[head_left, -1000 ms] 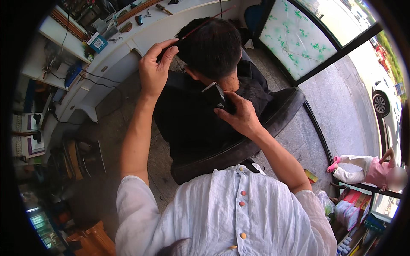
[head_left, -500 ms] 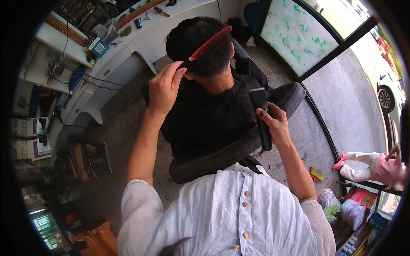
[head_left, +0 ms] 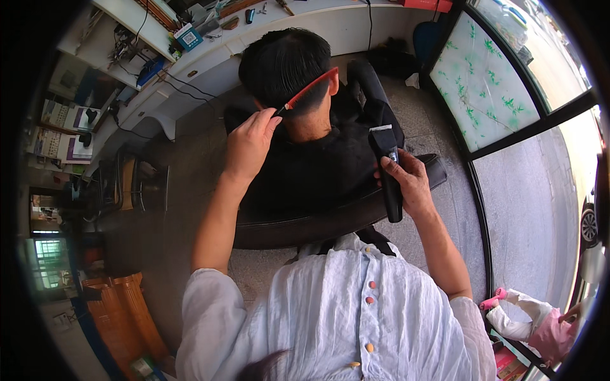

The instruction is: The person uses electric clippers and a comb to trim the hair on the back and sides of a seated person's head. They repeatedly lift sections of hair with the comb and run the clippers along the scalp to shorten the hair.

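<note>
A person with short dark hair (head_left: 283, 60) sits facing away from me, draped in a black cape (head_left: 305, 171). My left hand (head_left: 251, 141) is closed on the dark handle of a red comb (head_left: 310, 87). The comb slants up to the right across the lower back of the head, its teeth against the hair, its tip close to the right ear. In my right hand (head_left: 406, 181) I grip black hair clippers (head_left: 389, 171) right of the person's shoulder. Their blade end points up, apart from the head.
The dark chair back (head_left: 298, 228) stands between me and the person. A white counter (head_left: 222, 47) with small tools runs along the far left. To the right is a black-framed glass door panel (head_left: 483, 89) with green leaf patterns. Orange-brown folded material (head_left: 121, 311) lies lower left.
The comb has come lower on the head, at a shallower slant. The clippers stay in my right hand beside the shoulder, slightly turned. My view has shifted, so the surroundings sit differently.
</note>
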### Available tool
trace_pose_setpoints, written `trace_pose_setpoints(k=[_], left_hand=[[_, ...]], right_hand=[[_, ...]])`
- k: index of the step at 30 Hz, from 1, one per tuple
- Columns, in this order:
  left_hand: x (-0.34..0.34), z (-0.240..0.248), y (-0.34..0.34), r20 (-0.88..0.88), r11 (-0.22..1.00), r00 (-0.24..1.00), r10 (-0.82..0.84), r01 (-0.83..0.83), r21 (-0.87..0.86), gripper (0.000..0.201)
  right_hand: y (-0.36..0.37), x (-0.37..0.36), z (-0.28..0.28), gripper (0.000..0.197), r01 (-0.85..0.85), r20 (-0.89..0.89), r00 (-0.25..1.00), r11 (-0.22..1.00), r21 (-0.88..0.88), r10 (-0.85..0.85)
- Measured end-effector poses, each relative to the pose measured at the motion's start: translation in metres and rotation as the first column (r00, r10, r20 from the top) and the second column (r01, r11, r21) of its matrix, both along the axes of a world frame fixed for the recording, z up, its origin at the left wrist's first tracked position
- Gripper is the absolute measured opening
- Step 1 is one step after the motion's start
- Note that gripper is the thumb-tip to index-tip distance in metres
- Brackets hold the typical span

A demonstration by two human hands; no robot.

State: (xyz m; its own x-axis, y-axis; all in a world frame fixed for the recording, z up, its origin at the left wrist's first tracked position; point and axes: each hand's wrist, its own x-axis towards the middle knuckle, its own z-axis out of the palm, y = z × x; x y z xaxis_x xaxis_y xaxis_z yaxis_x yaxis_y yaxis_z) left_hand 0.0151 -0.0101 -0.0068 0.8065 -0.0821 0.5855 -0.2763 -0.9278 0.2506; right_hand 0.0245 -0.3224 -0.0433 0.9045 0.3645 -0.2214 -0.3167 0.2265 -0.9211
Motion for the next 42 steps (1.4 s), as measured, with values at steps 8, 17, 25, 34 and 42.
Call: trace_pose_setpoints(k=[8,17,25,34,42], left_hand=[[-0.02,0.022,-0.023,0.048,0.983,0.986,0.163,-0.158,-0.096,0.013],[-0.032,0.018,-0.026,-0.194,0.992,0.973,0.123,-0.117,0.041,0.018],[-0.025,-0.005,-0.01,-0.293,0.898,0.951,0.102,-0.214,-0.383,0.025],[-0.026,-0.021,-0.021,-0.061,0.796,0.965,0.257,-0.247,-0.552,0.027],[-0.025,-0.038,-0.021,-0.157,0.796,0.952,0.264,-0.307,-0.522,0.025]], right_hand=[[0.001,0.043,-0.002,0.028,-0.14,0.014,0.99,0.99,0.021,0.14],[0.024,0.065,-0.008,0.03,-0.208,0.016,0.978,0.977,0.045,0.208],[0.03,0.08,-0.007,0.041,-0.246,0.179,0.945,0.954,-0.17,0.275],[0.033,0.102,0.018,0.052,-0.172,0.465,0.778,0.855,-0.49,0.423],[0.043,0.102,0.027,0.051,0.085,0.651,0.497,0.715,-0.694,0.573]])
